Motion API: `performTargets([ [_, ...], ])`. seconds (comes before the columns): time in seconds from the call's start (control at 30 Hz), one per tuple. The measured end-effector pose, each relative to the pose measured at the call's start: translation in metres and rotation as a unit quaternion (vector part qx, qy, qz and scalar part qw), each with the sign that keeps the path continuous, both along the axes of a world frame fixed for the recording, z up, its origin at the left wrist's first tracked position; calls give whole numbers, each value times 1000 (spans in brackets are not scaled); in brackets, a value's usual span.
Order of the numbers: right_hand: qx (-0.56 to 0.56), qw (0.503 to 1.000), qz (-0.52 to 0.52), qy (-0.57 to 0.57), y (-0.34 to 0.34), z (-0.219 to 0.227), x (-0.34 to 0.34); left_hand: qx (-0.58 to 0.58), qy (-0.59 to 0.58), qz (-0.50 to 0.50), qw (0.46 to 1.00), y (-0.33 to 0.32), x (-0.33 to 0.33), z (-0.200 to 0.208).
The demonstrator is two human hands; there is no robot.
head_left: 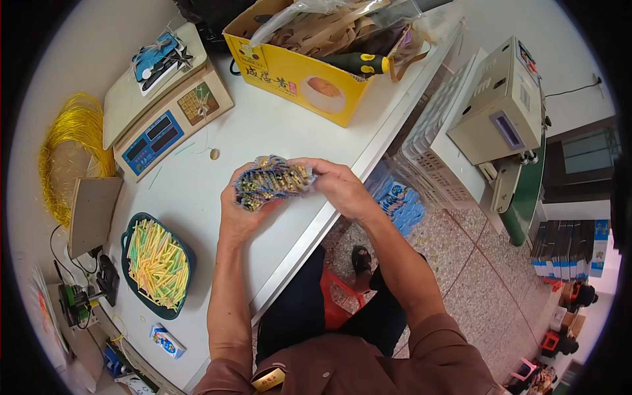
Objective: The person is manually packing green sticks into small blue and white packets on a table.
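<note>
A clear plastic packet [273,183] with blue markings is held up over the white table, packed with small yellowish and dark pieces that I cannot name. My left hand [236,214] is wrapped round its left side and underside. At the other end, the fingers of my right hand [345,187] pinch the packet's edge. To the left of my left forearm, a dark green basket [191,263] holds many thin pastel sticks [155,263] in yellow, green and pink. A small blue and white packet [166,340] lies below the basket.
A weighing scale [161,141] and a coil of yellow wire [66,148] stand at the left. A yellow carton [296,82] with brown strips and a screwdriver [359,63] is at the back. Beyond the table's right edge are blue packets [401,209], white crates [438,141] and a beige machine [497,108].
</note>
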State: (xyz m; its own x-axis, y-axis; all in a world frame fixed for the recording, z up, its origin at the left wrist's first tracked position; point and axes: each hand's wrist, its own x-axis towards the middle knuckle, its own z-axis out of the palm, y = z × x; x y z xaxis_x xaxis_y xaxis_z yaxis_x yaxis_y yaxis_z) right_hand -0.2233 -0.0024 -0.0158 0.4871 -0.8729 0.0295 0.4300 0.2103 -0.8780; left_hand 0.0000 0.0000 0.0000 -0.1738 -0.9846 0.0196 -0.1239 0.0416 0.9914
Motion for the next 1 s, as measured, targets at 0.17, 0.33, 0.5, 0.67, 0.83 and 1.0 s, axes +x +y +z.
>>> performTargets([
  [0.17,-10,991,-82,107,-1,2,10,-14,14,3,1000,-1,0,-2],
  [0.33,-51,971,-178,151,2,-4,36,-7,19,29,999,4,-3,-4],
  [0.5,18,989,-147,1,-1,-15,36,-2,25,33,999,4,-6,1],
  [0.67,-102,987,1,128,2,30,12,18,4,21,1000,3,3,2],
  [0.83,-162,943,-34,288,-7,33,23,16,50,-2,999,0,1,9],
  [1.0,-184,948,-79,246,-19,27,30,85,21,-71,994,-7,17,14],
])
